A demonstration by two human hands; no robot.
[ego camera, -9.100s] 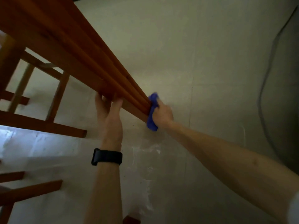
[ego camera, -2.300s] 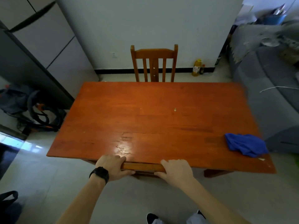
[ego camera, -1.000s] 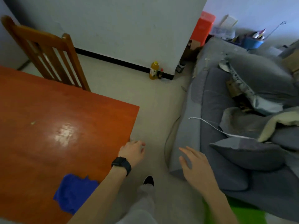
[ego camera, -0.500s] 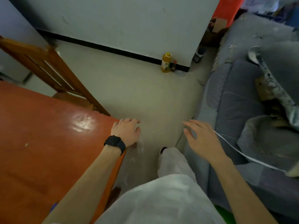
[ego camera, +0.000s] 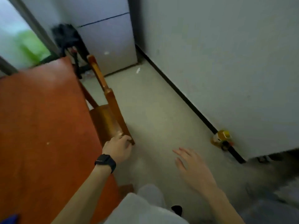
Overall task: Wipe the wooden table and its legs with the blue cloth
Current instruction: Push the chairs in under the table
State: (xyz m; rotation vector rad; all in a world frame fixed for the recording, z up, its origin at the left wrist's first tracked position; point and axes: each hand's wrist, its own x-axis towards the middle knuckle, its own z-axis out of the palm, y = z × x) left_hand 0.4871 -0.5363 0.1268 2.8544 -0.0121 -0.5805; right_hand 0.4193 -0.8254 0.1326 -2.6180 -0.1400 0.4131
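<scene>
The left hand (ego camera: 119, 146) is gripping the rail of the brown wooden chair (ego camera: 113, 102); the right hand (ego camera: 192, 168) is hovering spread, empty; the blue cloth (ego camera: 8, 219) is lying well behind the left wrist on the reddish wooden table (ego camera: 40, 126), which a jerked chair is probably risking striking.

At left the table (ego camera: 40, 126), chair (ego camera: 113, 110) beside it, bottle (ego camera: 220, 139) against wall (ego camera: 226, 62).

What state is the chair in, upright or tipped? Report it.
Upright: the chair stands at the wooden table, left hand gripping its top rail.
</scene>
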